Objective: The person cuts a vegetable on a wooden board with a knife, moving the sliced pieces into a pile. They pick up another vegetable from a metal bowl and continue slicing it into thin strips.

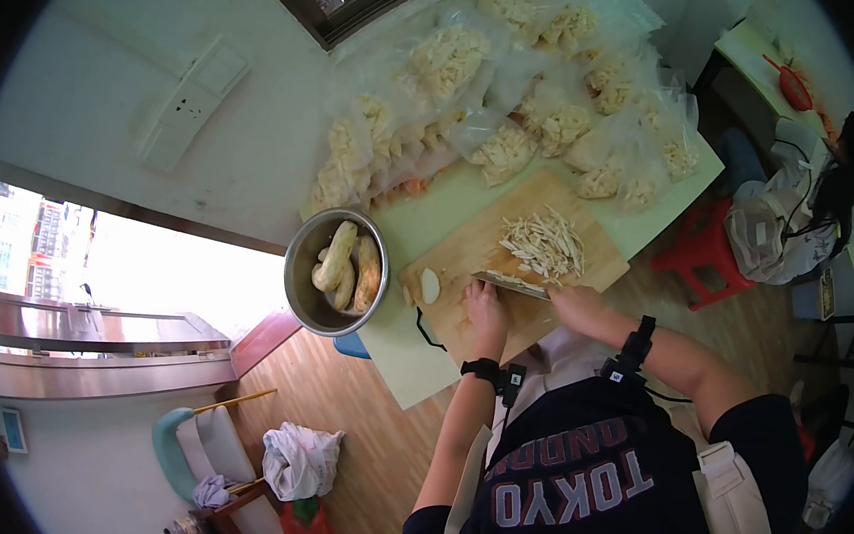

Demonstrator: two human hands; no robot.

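Observation:
My right hand (577, 305) is closed around the handle of a kitchen knife (512, 282), whose blade lies low over the wooden cutting board (467, 244). Beside the blade's far end, my left hand (486, 313) presses down with its fingers drawn together; what lies under the fingertips is hidden. Beyond the knife spreads a pile of thin pale strips (543, 243). To the left of my left hand rests a white oval slice (430, 285), with a small tan piece near it. A metal bowl (296, 289) at the left holds several thick, pale peeled roots (336, 256).
Several clear plastic bags of pale cut pieces (503, 151) crowd the back of the light green table (405, 369). A red stool (702, 250) with a bag on it stands at the right. On the floor at lower left is a white plastic bag (300, 460).

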